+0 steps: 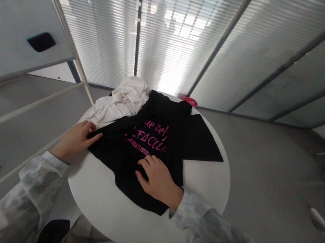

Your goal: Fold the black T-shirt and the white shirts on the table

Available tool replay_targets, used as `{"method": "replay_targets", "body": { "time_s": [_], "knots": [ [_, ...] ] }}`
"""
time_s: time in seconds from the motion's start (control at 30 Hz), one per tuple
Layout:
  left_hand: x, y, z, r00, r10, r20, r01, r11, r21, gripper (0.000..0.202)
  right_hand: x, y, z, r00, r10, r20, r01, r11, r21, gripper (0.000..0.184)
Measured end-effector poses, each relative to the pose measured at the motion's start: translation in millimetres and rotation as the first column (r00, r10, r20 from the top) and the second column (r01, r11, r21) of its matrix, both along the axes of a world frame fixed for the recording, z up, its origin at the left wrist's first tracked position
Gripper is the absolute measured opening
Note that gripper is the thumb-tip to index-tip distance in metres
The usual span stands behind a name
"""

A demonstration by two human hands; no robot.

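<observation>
A black T-shirt with pink lettering lies spread on a round white table. My left hand rests at the shirt's left edge, fingers closed in a pinch on the left sleeve fabric. My right hand lies flat on the lower middle of the shirt, fingers stretched out and pressing the cloth. One sleeve sticks out flat to the right.
A crumpled white garment lies at the table's far left, partly under the black shirt. A small pink object sits at the far rim. Glass walls with blinds stand behind, a white frame at the left, grey floor around.
</observation>
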State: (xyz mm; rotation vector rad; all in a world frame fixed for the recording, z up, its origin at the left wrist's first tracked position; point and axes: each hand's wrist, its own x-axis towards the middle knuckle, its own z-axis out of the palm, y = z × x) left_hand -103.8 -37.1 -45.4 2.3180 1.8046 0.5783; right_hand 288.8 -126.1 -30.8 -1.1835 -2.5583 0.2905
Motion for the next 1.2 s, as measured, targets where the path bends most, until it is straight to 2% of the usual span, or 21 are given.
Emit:
{"method": "replay_targets", "body": {
  "time_s": [0.13,0.2,0.3,0.4,0.53,0.6,0.7,0.8,0.87,0.93,1.03,1.1,1.13,1.2],
  "knots": [
    [2,1,-3.6,0.998,-0.034,-0.054,0.030,0.997,-0.077,0.040,-1,14,-0.8,0.999,-0.033,0.037,0.030,0.997,0.071,0.024],
    [3,-1,-3.3,1.000,-0.017,-0.025,0.015,0.997,-0.077,0.038,-1,20,-5.8,0.996,-0.057,0.067,0.050,0.993,0.106,0.020],
    [1,-4,-1.4,0.987,0.103,0.126,-0.098,0.994,-0.045,0.041,2,23,-13.2,0.994,-0.051,0.100,0.038,0.991,0.127,0.014],
    [-4,-4,-1.7,0.937,0.244,0.250,-0.243,0.969,-0.036,0.046,7,20,-13.6,0.993,-0.031,0.113,0.018,0.993,0.115,0.012],
    [-13,3,-7.4,0.891,0.311,0.332,-0.266,0.948,-0.175,0.054,10,15,-0.6,0.996,0.001,0.086,-0.005,0.999,0.047,0.011],
    [-16,6,-9.0,0.865,0.354,0.354,-0.281,0.929,-0.242,0.059,8,13,8.3,0.999,0.030,0.045,-0.031,0.999,0.033,0.023],
    [-17,8,-6.4,0.863,0.387,0.326,-0.322,0.917,-0.236,0.060,0,14,16.4,0.994,0.112,-0.016,-0.111,0.993,0.044,0.055],
    [-13,3,0.0,0.891,0.341,0.301,-0.303,0.938,-0.168,0.048,-10,19,11.4,0.988,0.151,-0.026,-0.150,0.988,0.040,0.073],
    [-8,0,4.1,0.881,0.342,0.328,-0.321,0.940,-0.117,0.039,-16,24,2.0,0.988,0.157,-0.010,-0.157,0.988,0.017,0.080],
    [-2,-2,7.7,0.810,0.393,0.436,-0.381,0.917,-0.119,0.035,-18,26,-8.0,0.987,0.163,0.007,-0.163,0.987,-0.013,0.085],
    [6,-3,13.5,0.608,0.438,0.663,-0.403,0.889,-0.218,0.042,-15,24,-15.2,0.983,0.183,0.018,-0.182,0.982,-0.047,0.086],
    [11,-3,18.6,0.500,0.440,0.746,-0.385,0.885,-0.264,0.048,-10,21,-12.4,0.978,0.209,0.020,-0.207,0.977,-0.055,0.085],
    [13,-3,21.6,0.471,0.444,0.762,-0.378,0.882,-0.280,0.050,-7,21,-9.1,0.974,0.226,0.020,-0.225,0.973,-0.056,0.085],
    [14,-4,27.6,0.461,0.460,0.759,-0.336,0.882,-0.331,0.054,-5,25,-0.5,0.968,0.253,0.010,-0.252,0.966,-0.052,0.081]
  ]
}}
